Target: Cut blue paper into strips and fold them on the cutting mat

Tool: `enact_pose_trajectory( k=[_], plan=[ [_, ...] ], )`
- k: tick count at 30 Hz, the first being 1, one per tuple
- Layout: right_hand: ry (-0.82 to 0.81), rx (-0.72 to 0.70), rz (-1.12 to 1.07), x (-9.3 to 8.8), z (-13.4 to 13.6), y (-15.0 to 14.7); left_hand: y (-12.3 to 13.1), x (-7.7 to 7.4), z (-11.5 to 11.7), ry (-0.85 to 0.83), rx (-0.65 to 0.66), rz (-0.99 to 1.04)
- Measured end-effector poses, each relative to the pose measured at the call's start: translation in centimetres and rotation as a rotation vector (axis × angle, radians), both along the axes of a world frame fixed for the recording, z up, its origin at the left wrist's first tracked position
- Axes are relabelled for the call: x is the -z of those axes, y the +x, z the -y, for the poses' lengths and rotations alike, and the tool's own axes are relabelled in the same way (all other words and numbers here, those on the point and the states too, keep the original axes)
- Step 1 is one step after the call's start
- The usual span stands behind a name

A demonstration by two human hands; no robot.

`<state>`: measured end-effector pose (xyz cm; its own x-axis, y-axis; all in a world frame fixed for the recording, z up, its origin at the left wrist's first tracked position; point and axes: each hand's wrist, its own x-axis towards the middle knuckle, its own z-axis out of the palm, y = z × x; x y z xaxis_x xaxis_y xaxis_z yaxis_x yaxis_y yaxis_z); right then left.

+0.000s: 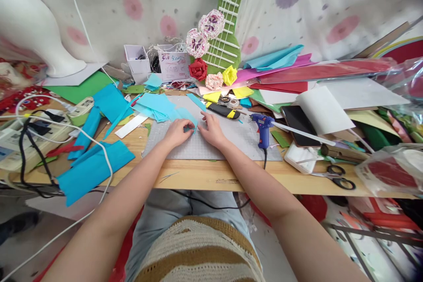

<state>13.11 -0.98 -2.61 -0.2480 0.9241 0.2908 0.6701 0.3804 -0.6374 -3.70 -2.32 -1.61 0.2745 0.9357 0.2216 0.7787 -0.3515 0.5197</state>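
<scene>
A small piece of light blue crepe paper (pixel 187 114) lies between my hands over the grey cutting mat (pixel 231 147). My left hand (pixel 178 133) is closed, its thumb and index finger pinching the paper's lower edge. From the other side, my right hand (pixel 211 129) grips the paper's right edge near the thumb, with its index finger stretched away. A narrow tip of paper shows between the two hands. Several light blue sheets (pixel 155 105) are stacked just beyond my left hand. Behind my right hand rests a black and yellow utility knife (pixel 223 111).
On the mat's right stands a blue glue gun (pixel 263 128), its cord running over the table edge. Scissors (pixel 337 177), a phone (pixel 299 125) and a white box (pixel 301 157) lie farther right. Left are blue crepe sheets (pixel 95 167) and a white cable (pixel 107 158). Paper flowers (pixel 211 24) stand behind.
</scene>
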Motion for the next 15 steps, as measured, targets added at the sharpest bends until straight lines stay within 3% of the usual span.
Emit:
enact_pose_trajectory(
  k=[15],
  plan=[
    [-0.016, 0.036, 0.15, -0.17, -0.38, -0.45, 0.48, 0.03, 0.21, -0.053, -0.081, 0.134]
  ],
)
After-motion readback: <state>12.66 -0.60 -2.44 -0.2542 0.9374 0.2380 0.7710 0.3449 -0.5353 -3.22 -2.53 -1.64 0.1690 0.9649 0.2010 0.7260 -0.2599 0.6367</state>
